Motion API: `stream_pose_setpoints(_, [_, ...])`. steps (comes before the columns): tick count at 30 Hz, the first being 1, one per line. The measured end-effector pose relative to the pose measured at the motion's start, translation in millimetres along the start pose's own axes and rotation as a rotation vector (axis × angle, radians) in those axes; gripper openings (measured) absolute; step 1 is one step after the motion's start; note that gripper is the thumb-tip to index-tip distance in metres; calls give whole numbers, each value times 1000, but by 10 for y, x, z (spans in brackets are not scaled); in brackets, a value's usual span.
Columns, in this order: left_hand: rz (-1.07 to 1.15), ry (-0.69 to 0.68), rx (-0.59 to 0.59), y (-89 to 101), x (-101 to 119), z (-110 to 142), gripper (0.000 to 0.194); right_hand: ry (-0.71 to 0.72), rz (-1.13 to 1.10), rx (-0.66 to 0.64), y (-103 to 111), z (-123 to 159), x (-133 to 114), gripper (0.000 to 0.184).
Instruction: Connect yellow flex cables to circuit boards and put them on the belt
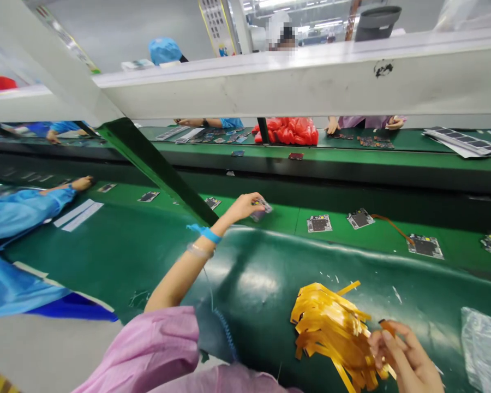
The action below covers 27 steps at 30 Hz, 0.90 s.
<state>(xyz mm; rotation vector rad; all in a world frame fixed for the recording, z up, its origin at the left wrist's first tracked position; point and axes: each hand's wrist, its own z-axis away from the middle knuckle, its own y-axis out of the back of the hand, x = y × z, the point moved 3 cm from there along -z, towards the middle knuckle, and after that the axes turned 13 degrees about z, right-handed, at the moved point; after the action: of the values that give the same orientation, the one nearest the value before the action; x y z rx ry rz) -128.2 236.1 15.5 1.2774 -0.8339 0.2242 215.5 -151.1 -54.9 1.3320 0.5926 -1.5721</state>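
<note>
My left hand [244, 207] reaches out over the green belt, its fingers closed on a small circuit board [262, 205] that is slightly blurred. A blue wrist strap [207, 233] circles that wrist, with a coiled cord hanging from it. Down at the right, my right hand [409, 357] pinches a short orange flex cable [387, 327] with a dark end. It is beside a heap of yellow-orange flex cables [331, 327] on the green mat. Farther right on the belt lie several boards, among them one board [319, 223] and another [425, 246] with an orange ribbon across it.
A slanted post [159, 169] rises just left of my left hand, and a white beam [290, 82] crosses above. A co-worker's hand [82, 183] is at the belt on the left. A clear plastic bag [485, 346] lies at far right. Red bundles [294, 131] sit on the opposite bench.
</note>
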Motion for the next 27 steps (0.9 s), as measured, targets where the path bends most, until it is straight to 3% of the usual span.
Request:
stream_pose_setpoints(3, [211, -97, -78, -591, 621, 516, 35, 75, 46, 8, -242, 75, -207, 41])
stream_pose_setpoints(6, [642, -105, -286, -1157, 1206, 1131, 29, 179, 172, 14, -465, 159, -420, 36])
stream_pose_setpoints(10, [710, -77, -429, -1505, 1679, 1680, 15, 246, 384, 59, -463, 214, -486, 25])
stream_pose_setpoints(13, [702, -87, -434, -1610, 1815, 1832, 11, 250, 435, 83, -315, 236, -424, 26])
stream_pose_setpoints(18, [629, -131, -328, -1785, 1923, 1938, 6, 334, 482, 158, -177, 305, -335, 21])
stream_pose_setpoints(22, [573, -151, -310, -1872, 2007, 2012, 16, 403, 524, 213, -124, 371, -256, 16])
stream_pose_setpoints(27, [613, -79, -413, -1952, 1991, 2023, 19, 373, 592, 61, -39, 394, -187, 17])
